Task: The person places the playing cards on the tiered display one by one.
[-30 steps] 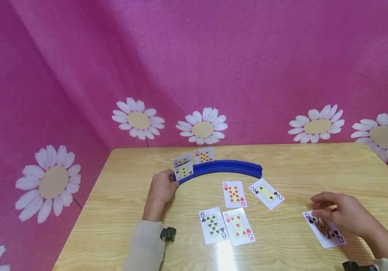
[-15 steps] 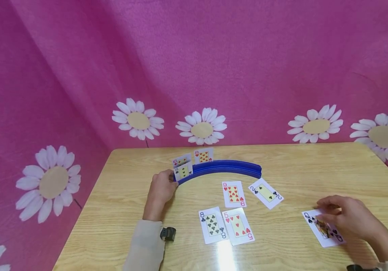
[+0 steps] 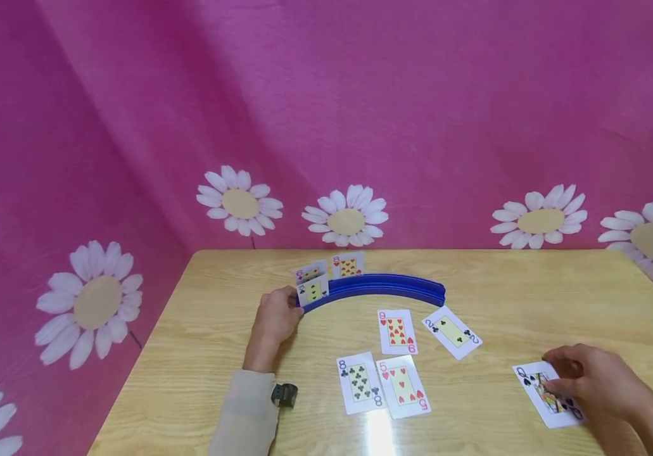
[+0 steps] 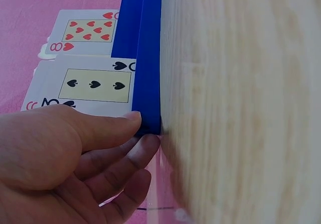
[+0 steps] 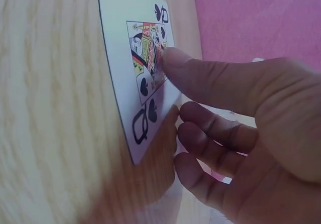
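My left hand [image 3: 276,316] grips the left end of a curved blue card holder [image 3: 386,282], thumb on its front in the left wrist view. A three of spades [image 4: 95,85] stands in the front slot, partly covering a six of diamonds [image 3: 306,271]. An eight of hearts [image 3: 348,265] stands in the holder beside them. At the right, my right hand [image 3: 602,380] pinches the edge of a queen of spades [image 3: 543,386], face up low over the table. Its thumb lies on the picture, and the other fingers curl at the card's edge [image 5: 150,73].
Between the hands, a nine of hearts [image 3: 397,332], a two of clubs [image 3: 451,332], an eight of clubs [image 3: 358,383] and a five of hearts [image 3: 403,386] lie face up on the wooden table [image 3: 474,437]. A pink flowered cloth [image 3: 417,126] hangs behind and at the left.
My right hand has slid back along the queen of spades toward its right edge, and the card has shifted slightly nearer. The left hand keeps its place on the holder; the head view tilts slightly.
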### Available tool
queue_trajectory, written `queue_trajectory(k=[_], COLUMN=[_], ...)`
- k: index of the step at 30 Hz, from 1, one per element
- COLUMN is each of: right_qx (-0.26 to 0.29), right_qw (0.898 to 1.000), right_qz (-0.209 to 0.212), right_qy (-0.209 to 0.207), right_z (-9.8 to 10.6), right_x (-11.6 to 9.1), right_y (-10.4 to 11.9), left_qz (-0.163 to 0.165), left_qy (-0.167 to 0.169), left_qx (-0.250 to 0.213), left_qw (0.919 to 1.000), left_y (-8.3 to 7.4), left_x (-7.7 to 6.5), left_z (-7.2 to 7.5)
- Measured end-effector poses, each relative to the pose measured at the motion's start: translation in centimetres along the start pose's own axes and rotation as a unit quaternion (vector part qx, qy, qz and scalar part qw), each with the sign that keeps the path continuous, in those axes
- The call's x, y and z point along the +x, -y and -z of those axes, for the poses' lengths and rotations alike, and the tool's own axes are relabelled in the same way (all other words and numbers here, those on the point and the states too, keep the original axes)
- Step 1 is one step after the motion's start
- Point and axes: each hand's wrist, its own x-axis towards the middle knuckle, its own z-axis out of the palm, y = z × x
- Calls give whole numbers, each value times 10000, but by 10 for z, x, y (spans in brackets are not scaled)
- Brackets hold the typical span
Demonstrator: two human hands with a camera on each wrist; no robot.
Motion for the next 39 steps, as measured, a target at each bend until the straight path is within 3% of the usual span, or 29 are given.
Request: queue_trajectory(k=[5, 11, 24, 39], right_qx=[-71, 28, 174, 425], right_qw=[9991, 9982, 9955, 9959], right_qz=[-212, -320, -597, -575], right_qy=[361, 501, 712, 563], right_z=[-2, -3, -4, -2], right_x=[-4, -2, 3, 12], right_y=[-5, -7, -6, 2], left_qz=[-183, -413, -334, -227], left_qy=[51, -150, -82, -126], left_qx=[65, 288, 206, 253], left_qw=[9998, 9986, 9992, 9993], left_y=[0, 0, 0, 2], left_x=[1, 1, -1, 0], left_z=[-4, -5, -5, 0])
